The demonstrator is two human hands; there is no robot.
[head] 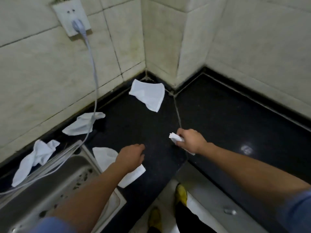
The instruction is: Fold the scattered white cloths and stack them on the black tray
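Several white cloths lie scattered on the black countertop [227,115]. My right hand [191,140] grips a small bunched white cloth [175,137] just above the counter. My left hand [131,157] hovers with loosely curled fingers over another white cloth [104,156] by the sink's corner, holding nothing. One cloth [149,95] lies in the far corner, one [80,124] under the cable at the left wall, and one [36,158] is crumpled at the sink's back rim. No black tray is in view.
A steel sink [50,187] fills the lower left. A grey cable [92,64] runs from a wall socket [72,15] down across the counter to the sink rim. Tiled walls enclose the corner. Yellow shoes [180,193] show on the floor below.
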